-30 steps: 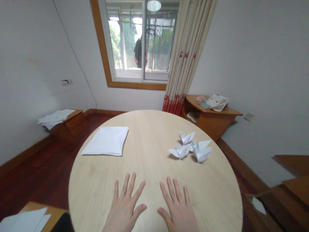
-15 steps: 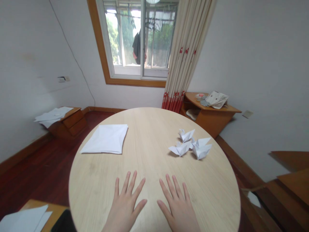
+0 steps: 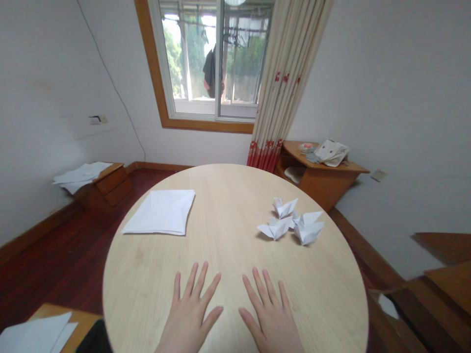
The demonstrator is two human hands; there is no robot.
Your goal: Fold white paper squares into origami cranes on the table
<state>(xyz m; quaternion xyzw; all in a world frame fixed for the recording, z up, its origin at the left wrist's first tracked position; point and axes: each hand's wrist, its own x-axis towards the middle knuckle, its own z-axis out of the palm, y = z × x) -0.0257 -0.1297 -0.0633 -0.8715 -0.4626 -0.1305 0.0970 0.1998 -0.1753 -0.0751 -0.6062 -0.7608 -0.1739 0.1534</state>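
My left hand lies flat on the round wooden table near its front edge, fingers spread and holding nothing. My right hand rests flat beside it in the same way, a small gap between the two thumbs. A stack of white paper sheets sits at the table's far left. Three folded white paper figures cluster at the far right, well beyond my right hand.
A low wooden cabinet with papers on it stands by the left wall. A corner shelf with cloth items is behind the table, beside a striped curtain and a window. More white paper lies at the bottom left.
Both hands stay flat in place. Only the view has shifted slightly, tilting a little downward.
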